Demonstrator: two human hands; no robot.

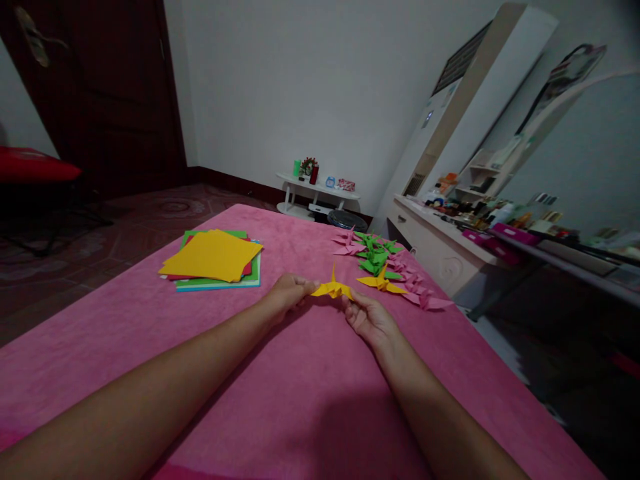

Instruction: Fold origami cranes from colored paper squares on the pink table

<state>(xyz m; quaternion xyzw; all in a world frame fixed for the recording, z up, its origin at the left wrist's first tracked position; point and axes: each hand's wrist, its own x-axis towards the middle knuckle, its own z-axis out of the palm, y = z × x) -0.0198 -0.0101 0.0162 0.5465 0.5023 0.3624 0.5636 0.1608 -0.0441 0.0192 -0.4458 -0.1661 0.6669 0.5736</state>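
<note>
Item under inspection: a bright yellow folded-paper crane (333,289) with spread, pointed wings. It is to the right of the landmark, a loose stack of square coloured paper sheets (213,255), yellow uppermost, and slightly nearer the wearer than the stack. Whether its base touches the pink plush cloth (240,387) beneath cannot be told.

Fingers: the left hand (293,293) pinches the wing tip nearer the stack between thumb and forefinger. The right hand (370,320) pinches the opposite tip likewise, its remaining fingers curled in. The left hand's remaining fingers are largely hidden.

Risks, in this inspector's judgement: uneven or excessive outward pull could tear a wing or flatten the body folds; hard pinching could crease the tips. A sideways sweep of the right hand, away from the stack, could knock a second yellow paper crane (383,284) just beside it, or the cluster of pink and green paper cranes (374,257) beyond.

Orientation: the held crane's long axis runs wing tip to wing tip, roughly crosswise to the wearer, one tip towards the stack and the other away. One slender point rises upright from the body; whether it is neck or tail cannot be determined.
</note>
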